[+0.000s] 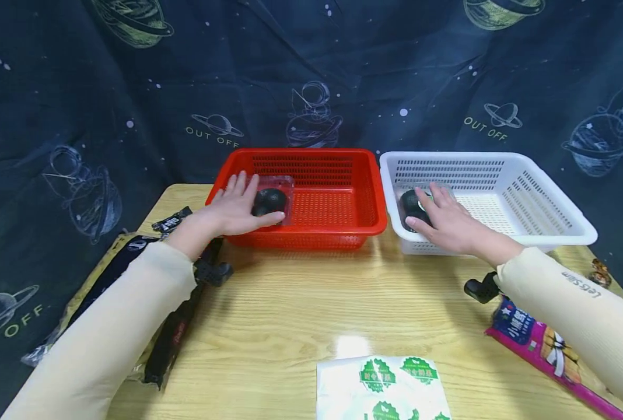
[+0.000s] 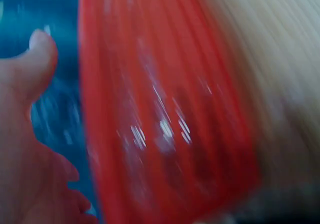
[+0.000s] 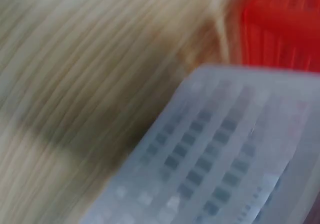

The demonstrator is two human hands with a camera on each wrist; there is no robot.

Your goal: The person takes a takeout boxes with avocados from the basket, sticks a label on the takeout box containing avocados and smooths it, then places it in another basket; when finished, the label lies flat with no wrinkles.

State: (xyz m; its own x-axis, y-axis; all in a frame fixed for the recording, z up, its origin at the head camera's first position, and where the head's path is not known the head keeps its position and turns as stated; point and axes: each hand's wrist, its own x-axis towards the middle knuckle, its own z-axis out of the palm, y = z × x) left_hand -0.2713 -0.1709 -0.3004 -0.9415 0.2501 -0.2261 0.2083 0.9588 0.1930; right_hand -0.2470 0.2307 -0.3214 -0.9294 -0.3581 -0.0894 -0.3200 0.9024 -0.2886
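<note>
My left hand (image 1: 238,211) is over the left end of the red basket (image 1: 366,201), fingers spread and thumb out to the side. Close beside it, a clear plastic box (image 1: 286,184) with dark round fruit (image 1: 270,200) lies in that basket. Over the left end of the white basket (image 1: 539,201) my right hand (image 1: 450,224) reaches with straight fingers, partly covering another clear box of dark round fruit (image 1: 410,202). A pale label shows on this box between the fingers. The left wrist view catches the thumb beside the basket's red wall (image 2: 165,108).
A sheet of green-printed stickers (image 1: 380,385) lies at the table's front. Dark and yellow packets (image 1: 172,338) line the left side, under the left forearm. A pink and blue snack bag (image 1: 532,344) lies at the right. A dark printed cloth (image 1: 311,70) hangs behind the baskets.
</note>
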